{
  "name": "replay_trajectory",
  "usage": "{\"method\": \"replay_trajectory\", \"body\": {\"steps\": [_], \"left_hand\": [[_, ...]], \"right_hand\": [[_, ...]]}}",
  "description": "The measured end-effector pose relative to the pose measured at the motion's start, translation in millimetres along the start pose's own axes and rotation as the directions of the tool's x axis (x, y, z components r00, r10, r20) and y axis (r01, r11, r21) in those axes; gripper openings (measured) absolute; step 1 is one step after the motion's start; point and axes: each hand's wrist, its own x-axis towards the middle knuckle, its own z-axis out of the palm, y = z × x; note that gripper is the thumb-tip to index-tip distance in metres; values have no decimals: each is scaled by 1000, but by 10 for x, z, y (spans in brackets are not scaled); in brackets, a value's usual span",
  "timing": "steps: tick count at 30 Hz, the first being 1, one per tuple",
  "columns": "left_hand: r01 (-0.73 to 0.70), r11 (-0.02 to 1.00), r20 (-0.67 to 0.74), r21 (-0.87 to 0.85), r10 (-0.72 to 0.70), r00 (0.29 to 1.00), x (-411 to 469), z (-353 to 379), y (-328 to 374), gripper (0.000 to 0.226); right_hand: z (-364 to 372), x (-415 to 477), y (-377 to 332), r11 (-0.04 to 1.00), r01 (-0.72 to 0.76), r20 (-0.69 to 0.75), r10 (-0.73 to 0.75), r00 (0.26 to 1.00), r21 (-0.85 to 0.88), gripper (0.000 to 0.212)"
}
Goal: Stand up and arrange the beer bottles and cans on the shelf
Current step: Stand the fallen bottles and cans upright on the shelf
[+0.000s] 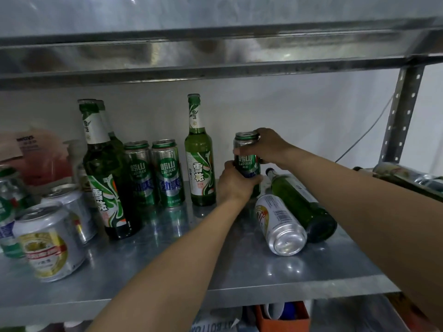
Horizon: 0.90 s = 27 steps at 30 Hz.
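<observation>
Both hands hold one green Laoshan can [247,161] upright near the middle of the metal shelf [215,267]. My left hand [236,184] wraps its lower half, my right hand [268,146] grips its top from the right. Just right of it a silver can [279,226] and a green bottle [303,204] lie on their sides. To the left stand a green bottle [200,161], two green Laoshan cans [167,173], and two more green bottles [105,173].
Silver and gold cans [48,245] stand at the shelf's front left, with a pink bag [40,156] behind them. More bottles [405,176] lie at the far right by the upright post [402,116]. An upper shelf [215,53] hangs overhead. An orange box [282,317] sits below.
</observation>
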Motion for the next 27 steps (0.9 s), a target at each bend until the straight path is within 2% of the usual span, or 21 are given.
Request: {"method": "replay_trajectory", "body": {"steps": [6,10,16,21,25,27], "left_hand": [[19,1000,-24,16,-18,1000,-18,67,33,76],[-24,1000,18,-5,24,1000,-15,65,54,67],[-30,999,58,-35,32,998,-10,20,44,62],[0,1000,125,16,-2,992,-71,-12,48,61],[-4,997,161,77,-9,987,-152,-139,154,54],[-17,995,167,99,0,986,-226,-215,204,49]], "right_hand": [[-11,56,47,999,-17,-17,16,1000,-49,38],[-68,44,79,999,0,-13,0,1000,-47,18],[-62,20,101,999,-6,-14,6,1000,-50,17],[-69,-93,59,1000,-23,-18,23,1000,2,14],[-130,-203,-51,995,-104,-3,104,995,-12,20],[-187,-310,-144,990,-141,-34,140,990,-30,43]]}}
